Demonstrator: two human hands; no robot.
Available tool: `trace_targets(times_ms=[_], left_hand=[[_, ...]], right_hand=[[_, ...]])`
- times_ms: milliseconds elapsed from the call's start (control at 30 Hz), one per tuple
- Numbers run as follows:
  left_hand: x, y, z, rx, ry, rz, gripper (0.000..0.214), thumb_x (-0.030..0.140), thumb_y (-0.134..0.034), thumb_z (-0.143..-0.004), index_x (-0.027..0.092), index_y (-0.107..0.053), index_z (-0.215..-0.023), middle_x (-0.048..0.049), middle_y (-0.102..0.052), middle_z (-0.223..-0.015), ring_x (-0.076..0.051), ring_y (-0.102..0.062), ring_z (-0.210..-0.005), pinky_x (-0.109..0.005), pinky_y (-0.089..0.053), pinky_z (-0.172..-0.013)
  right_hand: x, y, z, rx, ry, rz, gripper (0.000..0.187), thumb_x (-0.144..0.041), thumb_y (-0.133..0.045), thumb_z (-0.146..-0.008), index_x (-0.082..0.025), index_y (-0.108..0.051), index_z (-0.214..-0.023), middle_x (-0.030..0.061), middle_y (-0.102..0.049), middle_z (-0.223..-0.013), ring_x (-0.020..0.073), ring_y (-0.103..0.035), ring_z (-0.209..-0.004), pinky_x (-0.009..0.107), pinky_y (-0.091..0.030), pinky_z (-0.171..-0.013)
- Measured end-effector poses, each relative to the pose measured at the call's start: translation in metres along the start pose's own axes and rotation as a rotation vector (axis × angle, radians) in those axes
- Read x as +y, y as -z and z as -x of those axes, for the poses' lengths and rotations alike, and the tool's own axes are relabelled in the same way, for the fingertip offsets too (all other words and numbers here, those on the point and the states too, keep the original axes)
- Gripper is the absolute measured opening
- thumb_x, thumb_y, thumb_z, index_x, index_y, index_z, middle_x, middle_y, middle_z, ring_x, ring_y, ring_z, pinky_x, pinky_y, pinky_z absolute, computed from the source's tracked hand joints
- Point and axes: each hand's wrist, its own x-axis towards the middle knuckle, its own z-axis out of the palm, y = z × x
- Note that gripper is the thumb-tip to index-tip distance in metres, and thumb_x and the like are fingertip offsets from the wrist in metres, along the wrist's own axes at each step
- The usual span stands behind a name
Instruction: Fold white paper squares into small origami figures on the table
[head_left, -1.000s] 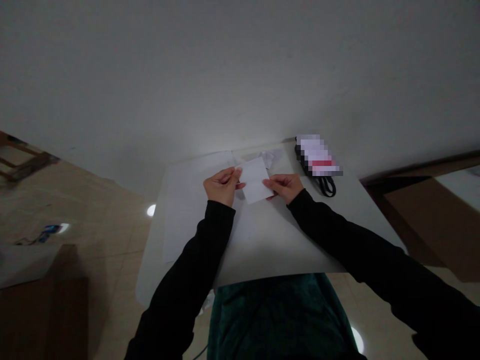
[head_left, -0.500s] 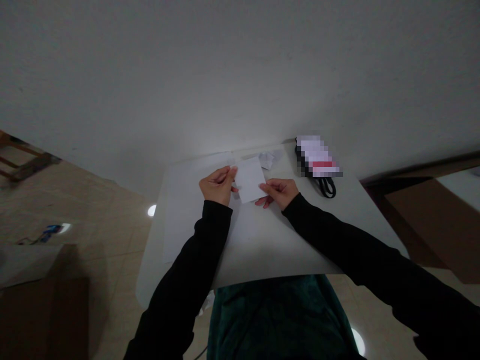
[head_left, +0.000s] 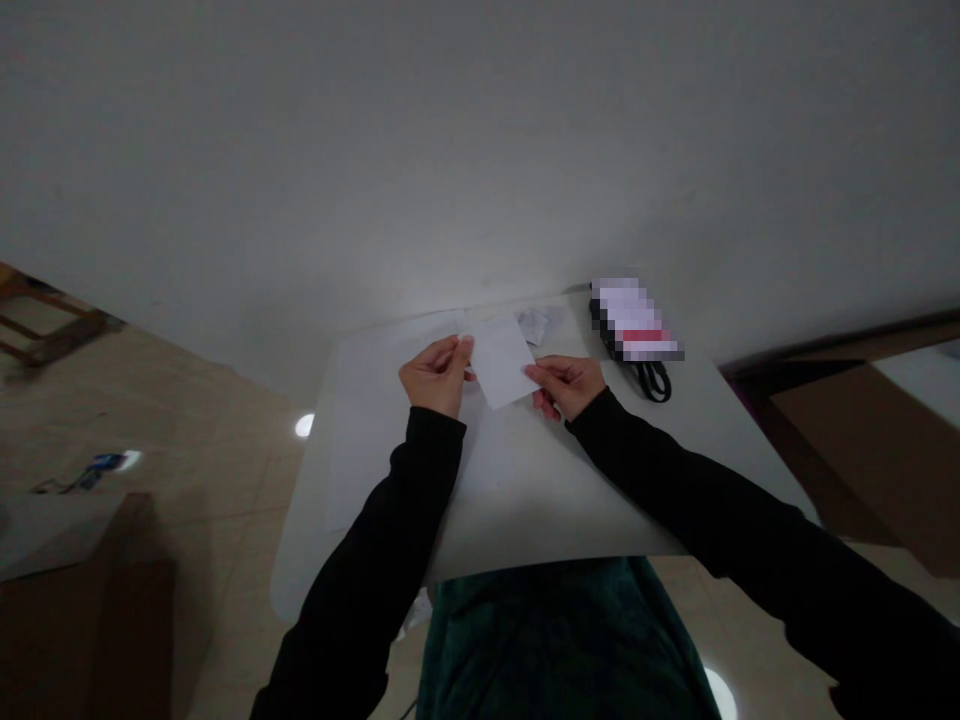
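Observation:
A small white piece of paper (head_left: 502, 362), roughly square, is held between my two hands above the table. My left hand (head_left: 437, 372) pinches its left edge between thumb and fingers. On the other side, my right hand (head_left: 568, 382) grips the lower right corner, thumb on top and fingers beneath. Just behind the square lies a crumpled or folded bit of white paper (head_left: 535, 326). Larger white sheets (head_left: 375, 400) lie flat on the table under and beside my left hand. Whether the square is folded in layers I cannot tell.
The white table (head_left: 570, 510) stands against a pale wall (head_left: 480, 150). Toward its back right is a blurred-out white and red item (head_left: 637, 320) with a black strap (head_left: 654, 381). Cardboard boxes (head_left: 862, 440) stand to the right. Dark green cloth (head_left: 555, 640) covers my lap.
The paper has turned slightly, its lower corner swinging a little to the right. My right hand has shifted slightly right along with it, while my left hand keeps its pinch.

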Motion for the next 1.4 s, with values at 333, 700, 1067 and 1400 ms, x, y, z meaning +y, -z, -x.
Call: trace_targets(times_ms=[333,700,1067,1400], left_hand=[[0.009,0.009,-0.007,-0.462,0.113,0.017,0.034,0.037,-0.076,-0.061,0.014,-0.071,-0.086,-0.0022,-0.067,-0.061,-0.009,-0.055,-0.045,-0.019,-0.043,-0.039],[0.011,0.004,0.008,-0.692,0.221,-0.061,0.037,0.043,-0.077,-0.062,0.011,-0.064,-0.073,-0.0019,-0.065,-0.054,-0.01,-0.054,-0.036,-0.019,-0.041,-0.032],[0.014,0.001,0.017,-0.545,0.108,-0.073,0.033,0.044,-0.075,-0.066,0.014,-0.06,-0.069,0.0035,-0.06,-0.049,-0.005,-0.043,-0.029,-0.018,-0.032,-0.027],[0.02,0.009,0.005,-0.751,-0.079,0.009,0.033,0.039,-0.068,-0.077,0.014,-0.071,-0.099,-0.0019,-0.065,-0.062,-0.008,-0.055,-0.047,-0.017,-0.041,-0.039]], right_hand=[[-0.003,0.026,-0.015,-0.302,-0.065,0.106,0.033,-0.048,-0.069,-0.067,-0.016,-0.063,-0.069,-0.0094,-0.042,-0.034,0.0047,-0.03,-0.025,0.02,-0.016,-0.028],[0.007,0.022,-0.019,0.084,0.4,0.311,0.026,-0.045,-0.069,-0.071,-0.019,-0.068,-0.065,0.0032,-0.063,-0.073,0.013,-0.056,-0.066,0.025,-0.044,-0.053],[0.004,0.022,-0.019,0.186,0.266,0.206,0.023,-0.041,-0.076,-0.062,-0.019,-0.071,-0.067,0.0023,-0.069,-0.064,0.0138,-0.059,-0.056,0.029,-0.048,-0.056],[-0.005,0.025,-0.017,0.025,0.219,0.163,0.018,-0.038,-0.077,-0.061,-0.02,-0.074,-0.066,0.0013,-0.07,-0.062,0.0128,-0.06,-0.054,0.027,-0.048,-0.052]])
